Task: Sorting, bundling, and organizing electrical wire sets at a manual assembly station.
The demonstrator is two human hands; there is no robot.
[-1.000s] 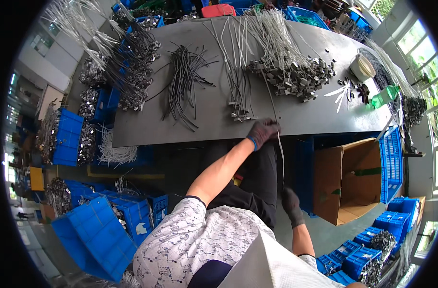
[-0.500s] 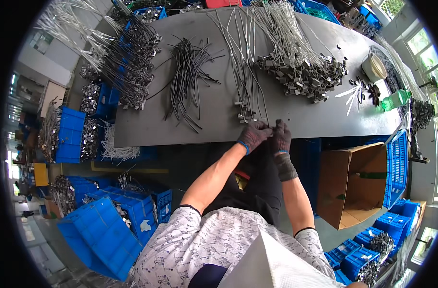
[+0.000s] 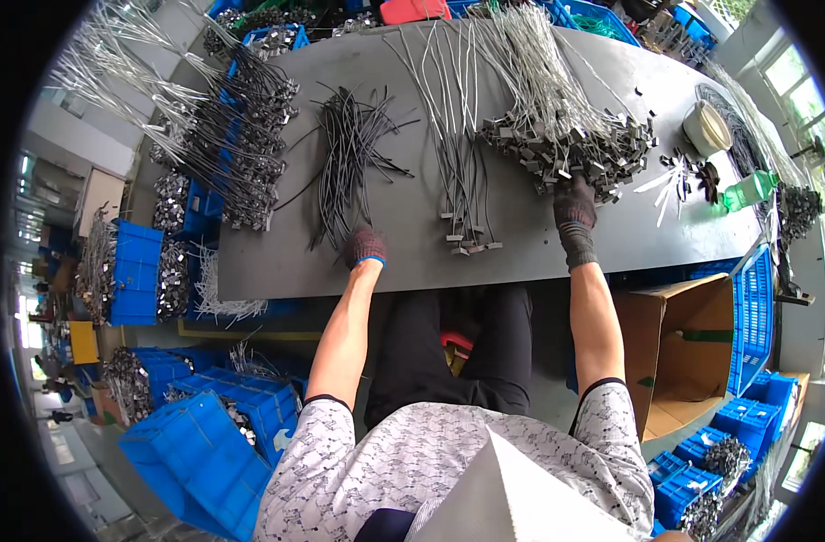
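Observation:
My gloved left hand (image 3: pixel 364 246) is at the near ends of a loose bundle of thin black tubes (image 3: pixel 340 172), its fingers curled in and mostly hidden beneath the glove's back. Further right, my gloved right hand (image 3: pixel 576 217) reaches into the near edge of a large heap of wires with small metal end blocks (image 3: pixel 602 154). Its fingertips are lost among the blocks. Between the hands lies a smaller group of wires (image 3: pixel 453 126), pale at the far part and black toward me, with metal end blocks (image 3: pixel 466 242) near the table edge.
The grey metal table (image 3: pixel 277 262) has a pale bowl (image 3: pixel 706 128), white strips (image 3: pixel 670 185) and a green bottle (image 3: pixel 749 191) at its right. An open cardboard box (image 3: pixel 692 352) stands below. Blue crates (image 3: pixel 195 461) and hanging wire bundles (image 3: pixel 241 154) crowd the left.
My hands were together at the near table edge by the middle wires. They have parted: the left moved to the black tubes, the right to the large heap. The middle wires' ends lie nearer the edge.

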